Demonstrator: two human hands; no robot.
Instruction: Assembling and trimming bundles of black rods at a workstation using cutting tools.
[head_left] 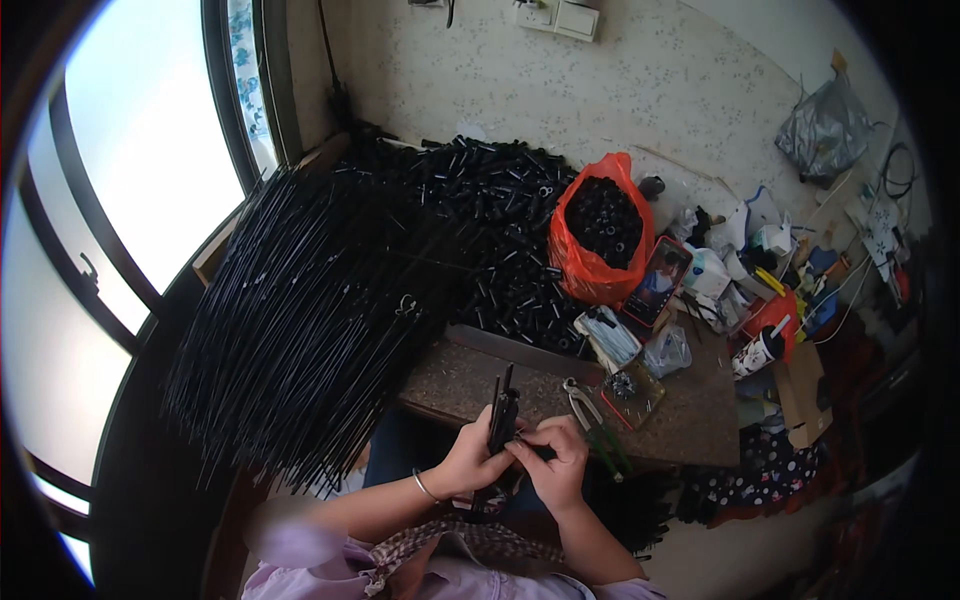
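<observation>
Near the table's front edge, my left hand (468,458) is closed around a few upright black rods (500,405), one of them thicker, like a tube. My right hand (556,462) presses in from the right, thumb and fingers pinched against the lower part of the rods. Whatever small piece its fingertips may hold is too hidden to name. Just right of it lies a pair of pincers (590,410) with green handles. A shallow red-edged tray (655,400) with small metal pieces sits beyond the pincers.
A large bundle of long thin black rods (290,310) overhangs the table (690,400) at left. Behind lies a heap of short black tubes (480,170). A red plastic bag (575,270) holds more, beside a propped phone (660,275). Clutter and a cup (757,352) stand right.
</observation>
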